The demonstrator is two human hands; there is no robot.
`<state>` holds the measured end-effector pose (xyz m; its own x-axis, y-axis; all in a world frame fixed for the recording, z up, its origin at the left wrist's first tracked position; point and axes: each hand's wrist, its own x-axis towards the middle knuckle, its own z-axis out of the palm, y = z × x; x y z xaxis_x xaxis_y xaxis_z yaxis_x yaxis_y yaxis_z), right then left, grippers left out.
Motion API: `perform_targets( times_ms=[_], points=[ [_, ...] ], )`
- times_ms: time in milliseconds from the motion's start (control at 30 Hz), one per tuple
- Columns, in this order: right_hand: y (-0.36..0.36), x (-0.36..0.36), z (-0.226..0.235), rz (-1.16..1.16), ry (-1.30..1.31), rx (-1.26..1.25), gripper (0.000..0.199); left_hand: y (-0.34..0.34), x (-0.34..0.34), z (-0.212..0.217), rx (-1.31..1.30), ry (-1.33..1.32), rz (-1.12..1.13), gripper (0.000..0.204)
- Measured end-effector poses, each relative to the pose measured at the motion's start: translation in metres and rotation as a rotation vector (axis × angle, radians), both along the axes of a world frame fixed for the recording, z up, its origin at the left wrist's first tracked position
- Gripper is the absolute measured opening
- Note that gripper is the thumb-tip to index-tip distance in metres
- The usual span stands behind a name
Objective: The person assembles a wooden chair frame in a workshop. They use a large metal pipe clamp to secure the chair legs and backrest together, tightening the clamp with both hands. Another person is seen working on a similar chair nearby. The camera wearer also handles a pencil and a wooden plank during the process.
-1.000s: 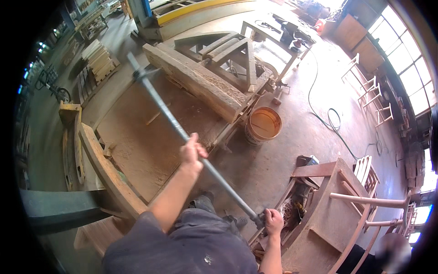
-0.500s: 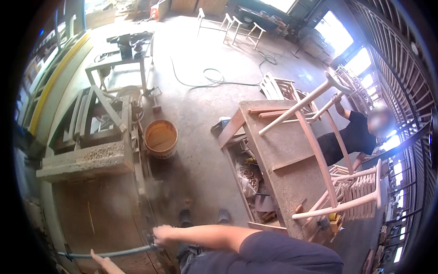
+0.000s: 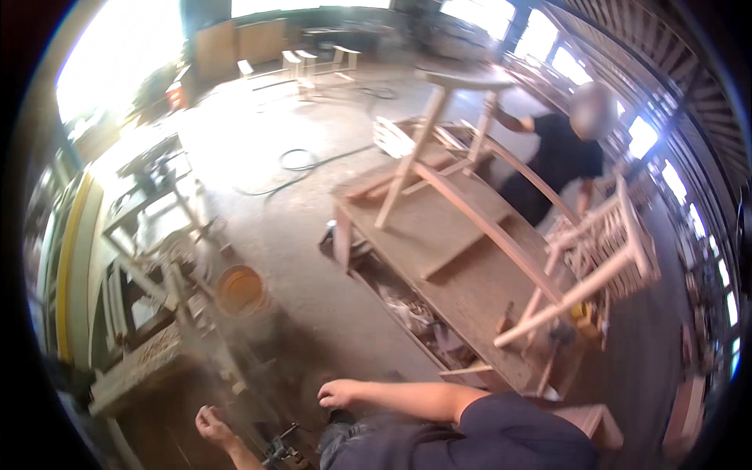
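Note:
My left hand (image 3: 215,428) is raised over the brown bench top at the lower left, fingers loosely bent and apart, with nothing visible in it. My right hand (image 3: 338,394) hangs in front of my body, its fingers curled inward around nothing that I can see. Between and below the two hands is the dark screw end of a metal bar clamp (image 3: 283,448), touched by neither. The rest of the clamp's bar is out of sight or hidden by my left forearm.
A worktable (image 3: 478,274) on the right bears a long wooden frame (image 3: 489,227). A co-worker (image 3: 548,157) stands behind it, one hand on the frame. An orange-brown bucket (image 3: 240,290) stands on the floor. A hose (image 3: 301,162) lies farther off. Stools (image 3: 300,70) stand at the back.
Both hands have come away from the bar clamp; my right hand has left its screw end. The view has swung to the right, blurring the left side. The co-worker still holds the wooden frame.

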<state>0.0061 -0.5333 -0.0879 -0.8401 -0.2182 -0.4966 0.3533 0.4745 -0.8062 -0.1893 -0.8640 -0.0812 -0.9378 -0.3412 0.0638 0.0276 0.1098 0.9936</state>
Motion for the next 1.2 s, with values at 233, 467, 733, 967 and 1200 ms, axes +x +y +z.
perform_targets(
  times_ms=[233,467,733,967,1200],
  points=[
    [0.143,0.198,0.010,-0.863,-0.018,-0.127,0.039,0.268,0.076,0.043,-0.023,-0.121,-0.634,0.030],
    [0.171,0.395,-0.025,-1.796,0.126,-0.261,0.026,0.431,0.098,0.049,0.040,-0.060,-0.986,0.037],
    [0.179,0.418,-0.031,-1.830,-0.047,0.311,0.025,0.571,0.066,0.029,0.026,-0.194,-1.271,0.045],
    [0.287,0.332,-0.022,-1.609,0.179,0.919,0.044,0.667,0.072,0.101,-0.286,0.377,-1.512,0.055],
    [0.340,0.293,-0.068,-1.640,-0.338,0.827,0.061,0.706,0.024,0.099,-0.201,0.305,-1.512,0.043]
  ],
)
